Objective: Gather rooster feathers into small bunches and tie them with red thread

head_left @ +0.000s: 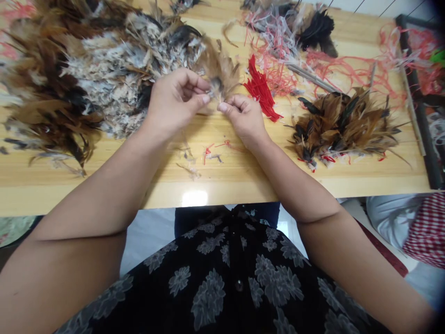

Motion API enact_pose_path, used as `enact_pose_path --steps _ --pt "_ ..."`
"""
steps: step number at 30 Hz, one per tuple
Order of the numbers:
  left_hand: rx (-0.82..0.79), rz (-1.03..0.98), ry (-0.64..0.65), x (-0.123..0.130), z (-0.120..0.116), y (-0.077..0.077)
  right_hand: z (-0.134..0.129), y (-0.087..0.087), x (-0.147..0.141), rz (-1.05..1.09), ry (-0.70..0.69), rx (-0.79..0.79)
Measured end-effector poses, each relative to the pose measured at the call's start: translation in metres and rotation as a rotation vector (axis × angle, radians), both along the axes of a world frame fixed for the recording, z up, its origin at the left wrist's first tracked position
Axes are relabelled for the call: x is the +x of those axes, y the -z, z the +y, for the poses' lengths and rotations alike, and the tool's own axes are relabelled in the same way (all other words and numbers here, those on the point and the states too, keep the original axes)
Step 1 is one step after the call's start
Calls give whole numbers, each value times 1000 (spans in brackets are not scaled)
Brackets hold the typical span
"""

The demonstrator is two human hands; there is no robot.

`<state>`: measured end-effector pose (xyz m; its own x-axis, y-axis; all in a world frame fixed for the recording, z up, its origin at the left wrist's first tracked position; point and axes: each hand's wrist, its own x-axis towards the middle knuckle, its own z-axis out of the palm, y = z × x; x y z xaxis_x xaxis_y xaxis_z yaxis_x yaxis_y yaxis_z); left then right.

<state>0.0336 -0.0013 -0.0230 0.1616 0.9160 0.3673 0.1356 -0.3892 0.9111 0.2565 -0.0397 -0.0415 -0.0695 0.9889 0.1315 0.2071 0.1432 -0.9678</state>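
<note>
Between my two hands is a small bunch of brown feathers point(222, 69), its quill ends pointing down toward me. My left hand point(181, 95) pinches at the bunch's left side with thumb and fingers. On the lower right, my right hand point(245, 113) is closed with its thumb at the base of the quills. The bunch looks slightly blurred, and what binds it, if anything, is too small to make out. Just right of my right hand lies a bundle of short red ties point(262, 88). A big heap of grey and brown feathers point(107, 69) spreads beyond my left hand.
Brown feather bunches with red bits at their bases point(344, 125) lie at the right. Behind are tangled pink strings point(323, 65), white strands point(271, 28) and a black feather clump point(318, 30). A dark-framed tray point(422, 125) stands at the right edge. Scraps point(208, 153) dot the wooden table point(236, 178).
</note>
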Motion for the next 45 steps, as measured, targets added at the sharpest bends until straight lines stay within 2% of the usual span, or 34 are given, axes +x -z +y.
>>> enact_pose_path --steps 3,5,10,14,17,19,25,28,30,33,36,38,41,45 --pt "101 133 -158 -13 12 3 0 0 4 51 66 -14" --pt "106 217 -198 -21 17 5 2 0 6 92 106 -14" --pt "48 343 -179 -21 28 7 9 5 8 182 103 -16" --pt "61 525 -142 -12 38 -8 12 11 4 191 101 -5" --pt "-22 640 -123 -1 46 -21 12 11 1 201 98 15" --pt "-83 638 -106 5 52 -23 12 8 -1 220 107 17" --pt "-147 533 -15 6 75 -4 14 4 -4 296 146 -1" --pt "-87 565 -9 -5 82 4 14 4 -5 302 137 -13" --pt "-24 564 -13 -15 79 2 13 4 -5 287 134 -17" --pt "7 503 -60 -26 60 -11 11 3 -5 270 148 -20" --pt "-101 430 10 -31 33 -27 10 5 -2 251 152 -9" --pt "-191 320 48 -29 16 -32 9 7 1 236 154 -1" --pt "-291 152 81 -24 1 -30 7 8 5 235 173 -3" --pt "-319 84 178 -18 -6 -26 3 7 8 241 184 -7"
